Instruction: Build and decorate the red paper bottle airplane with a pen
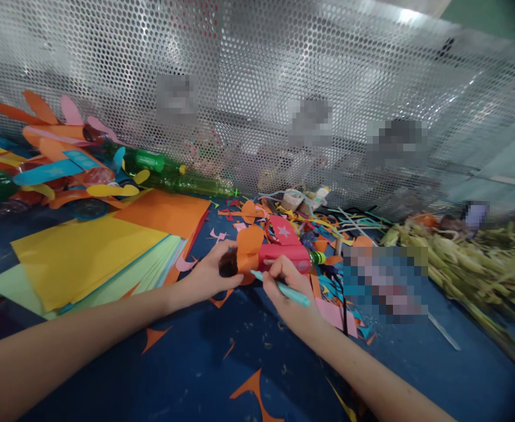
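Observation:
A small plastic bottle lies on its side in front of me, wrapped in red paper, with a yellow-green cap at its right end. An orange paper piece stands around its left part, and a red flap with a pale star rises from the wrap. My left hand is closed around the bottle's dark left end. Between the fingers of my right hand is a light-blue marker, its tip at the lower edge of the orange paper.
Coloured paper sheets are stacked at left, with finished-looking paper-and-bottle models behind. Paper scraps litter the blue table. Corn husks lie at right; a perforated metal screen stands at the back.

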`<state>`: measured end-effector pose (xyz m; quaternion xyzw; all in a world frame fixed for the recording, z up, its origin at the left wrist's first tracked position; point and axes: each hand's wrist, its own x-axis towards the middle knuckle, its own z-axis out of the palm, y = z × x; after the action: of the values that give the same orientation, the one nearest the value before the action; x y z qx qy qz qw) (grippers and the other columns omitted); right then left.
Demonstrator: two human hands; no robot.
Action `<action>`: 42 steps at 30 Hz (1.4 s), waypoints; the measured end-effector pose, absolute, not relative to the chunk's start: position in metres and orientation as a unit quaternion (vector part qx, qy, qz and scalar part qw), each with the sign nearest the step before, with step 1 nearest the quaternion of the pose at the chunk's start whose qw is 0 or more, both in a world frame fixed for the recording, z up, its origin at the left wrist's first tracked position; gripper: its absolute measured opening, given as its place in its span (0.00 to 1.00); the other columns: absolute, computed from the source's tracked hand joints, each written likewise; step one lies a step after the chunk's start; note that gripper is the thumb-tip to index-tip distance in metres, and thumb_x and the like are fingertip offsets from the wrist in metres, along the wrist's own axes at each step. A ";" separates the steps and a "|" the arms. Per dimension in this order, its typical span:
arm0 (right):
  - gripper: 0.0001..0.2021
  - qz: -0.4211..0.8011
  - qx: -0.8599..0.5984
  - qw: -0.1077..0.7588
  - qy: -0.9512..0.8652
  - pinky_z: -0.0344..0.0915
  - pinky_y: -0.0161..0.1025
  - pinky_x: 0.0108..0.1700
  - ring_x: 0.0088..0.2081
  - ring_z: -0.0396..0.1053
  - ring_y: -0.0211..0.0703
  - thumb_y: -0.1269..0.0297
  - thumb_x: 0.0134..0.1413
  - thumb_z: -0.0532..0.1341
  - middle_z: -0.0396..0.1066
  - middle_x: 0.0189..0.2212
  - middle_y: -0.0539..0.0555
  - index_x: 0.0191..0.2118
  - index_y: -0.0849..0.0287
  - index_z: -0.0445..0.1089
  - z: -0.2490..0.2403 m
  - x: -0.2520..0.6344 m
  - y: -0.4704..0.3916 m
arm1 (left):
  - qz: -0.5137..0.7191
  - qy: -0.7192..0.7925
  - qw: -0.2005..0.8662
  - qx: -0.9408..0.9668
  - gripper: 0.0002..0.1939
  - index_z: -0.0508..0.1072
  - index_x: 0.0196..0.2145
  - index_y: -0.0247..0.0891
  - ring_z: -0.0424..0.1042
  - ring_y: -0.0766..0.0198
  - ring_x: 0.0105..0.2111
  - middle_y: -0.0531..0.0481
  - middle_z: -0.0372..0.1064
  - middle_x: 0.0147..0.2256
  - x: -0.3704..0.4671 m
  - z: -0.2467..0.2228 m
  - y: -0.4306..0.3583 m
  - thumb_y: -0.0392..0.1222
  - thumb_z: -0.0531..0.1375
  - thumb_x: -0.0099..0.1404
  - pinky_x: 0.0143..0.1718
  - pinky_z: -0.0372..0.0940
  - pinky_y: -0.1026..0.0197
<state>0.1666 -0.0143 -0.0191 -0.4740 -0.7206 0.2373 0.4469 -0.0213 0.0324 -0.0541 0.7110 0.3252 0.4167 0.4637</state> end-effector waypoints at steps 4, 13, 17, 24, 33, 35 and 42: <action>0.11 0.258 -0.452 0.449 -0.727 0.53 0.34 0.25 0.22 0.50 0.34 0.67 0.57 0.55 0.50 0.20 0.43 0.26 0.55 0.51 -0.019 0.165 -0.014 | 0.428 0.325 0.456 0.710 0.25 0.61 0.51 0.43 0.66 0.53 0.50 0.46 0.64 0.49 -0.021 -0.053 0.032 0.38 0.61 0.55 0.53 0.61 0.46; 0.10 0.292 -0.477 0.434 -0.706 0.56 0.33 0.25 0.22 0.59 0.35 0.60 0.58 0.58 0.63 0.21 0.46 0.29 0.55 0.57 -0.022 0.163 -0.013 | 0.429 0.332 0.441 0.715 0.27 0.62 0.52 0.43 0.62 0.50 0.54 0.45 0.64 0.50 -0.023 -0.056 0.034 0.38 0.63 0.54 0.56 0.56 0.43; 0.07 0.337 -0.432 0.526 -0.650 0.62 0.35 0.30 0.24 0.65 0.37 0.62 0.62 0.53 0.67 0.21 0.46 0.32 0.55 0.57 -0.018 0.166 -0.012 | 0.435 0.324 0.452 0.708 0.28 0.60 0.53 0.43 0.62 0.50 0.54 0.44 0.64 0.50 -0.022 -0.058 0.035 0.38 0.62 0.54 0.56 0.57 0.43; 0.07 0.298 -0.452 0.520 -0.661 0.59 0.34 0.27 0.24 0.62 0.36 0.62 0.58 0.58 0.63 0.22 0.46 0.31 0.56 0.60 -0.019 0.170 -0.015 | 0.424 0.312 0.458 0.717 0.27 0.60 0.53 0.42 0.63 0.52 0.52 0.44 0.63 0.50 -0.023 -0.050 0.031 0.39 0.61 0.56 0.55 0.58 0.44; 0.12 0.298 -0.495 0.507 -0.639 0.55 0.33 0.22 0.19 0.59 0.35 0.61 0.57 0.58 0.61 0.17 0.44 0.27 0.55 0.55 -0.023 0.168 -0.012 | 0.397 0.308 0.465 0.729 0.27 0.57 0.55 0.43 0.63 0.52 0.52 0.44 0.60 0.52 -0.025 -0.044 0.027 0.40 0.60 0.60 0.54 0.60 0.46; 0.12 0.294 -0.500 0.496 -0.646 0.55 0.33 0.22 0.19 0.59 0.34 0.60 0.57 0.58 0.61 0.17 0.44 0.27 0.55 0.56 -0.023 0.168 -0.012 | 0.395 0.306 0.459 0.735 0.26 0.57 0.55 0.43 0.63 0.53 0.52 0.44 0.60 0.53 -0.026 -0.046 0.028 0.40 0.59 0.60 0.54 0.59 0.45; 0.11 0.287 -0.497 0.495 -0.653 0.54 0.34 0.22 0.20 0.58 0.35 0.60 0.57 0.59 0.61 0.18 0.44 0.27 0.55 0.57 -0.025 0.167 -0.011 | 0.404 0.305 0.456 0.732 0.24 0.58 0.53 0.44 0.63 0.53 0.52 0.45 0.61 0.51 -0.026 -0.047 0.029 0.38 0.59 0.60 0.53 0.60 0.45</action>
<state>0.1672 -0.0113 -0.0255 -0.4966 -0.6531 0.2867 0.4946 -0.0256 0.0286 -0.0474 0.7321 0.3052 0.4036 0.4560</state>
